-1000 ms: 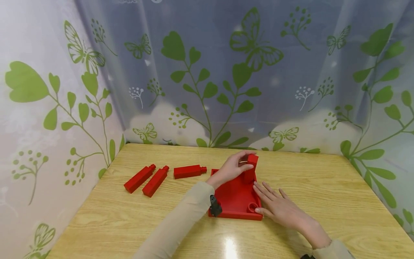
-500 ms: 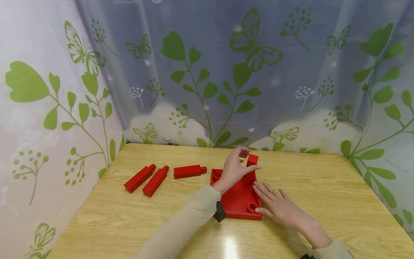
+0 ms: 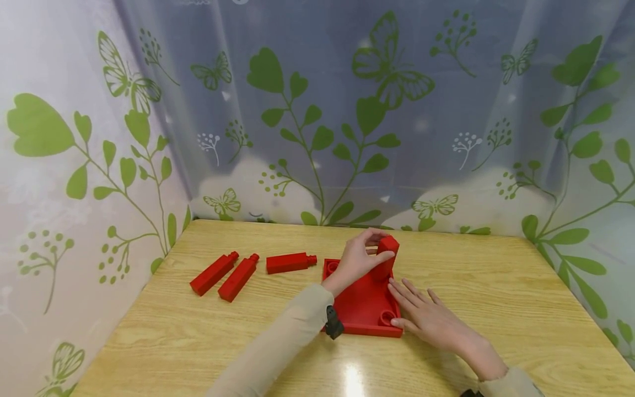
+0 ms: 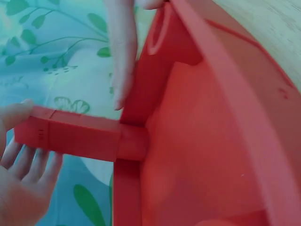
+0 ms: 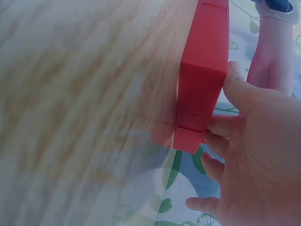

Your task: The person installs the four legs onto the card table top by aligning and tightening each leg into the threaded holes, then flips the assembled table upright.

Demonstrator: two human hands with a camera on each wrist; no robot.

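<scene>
A red square-sided leg (image 3: 389, 246) stands upright at the far right corner of a shallow red square base (image 3: 364, 304). My left hand (image 3: 356, 259) grips the leg near its top, thumb on one side and fingers on the other. In the left wrist view, the leg's round end (image 4: 133, 142) meets the corner socket. My right hand (image 3: 430, 321) lies along the base's right side, fingers extended, fingertips and thumb touching its outer wall (image 5: 200, 99). Round sockets show at the near right corner (image 3: 387, 317) and far left corner; my left forearm covers the near left one.
To the left of the base lie three more red legs with threaded ends: one sideways (image 3: 288, 263) and two slanted, the middle one (image 3: 239, 278) and the outer one (image 3: 213, 274). The wooden table (image 3: 163, 342) meets a patterned curtain (image 3: 317, 110) at the back and sides.
My left hand loosened off the leg half a second ago and now holds it again. The leg's top face has turned slightly. My right hand stays in place.
</scene>
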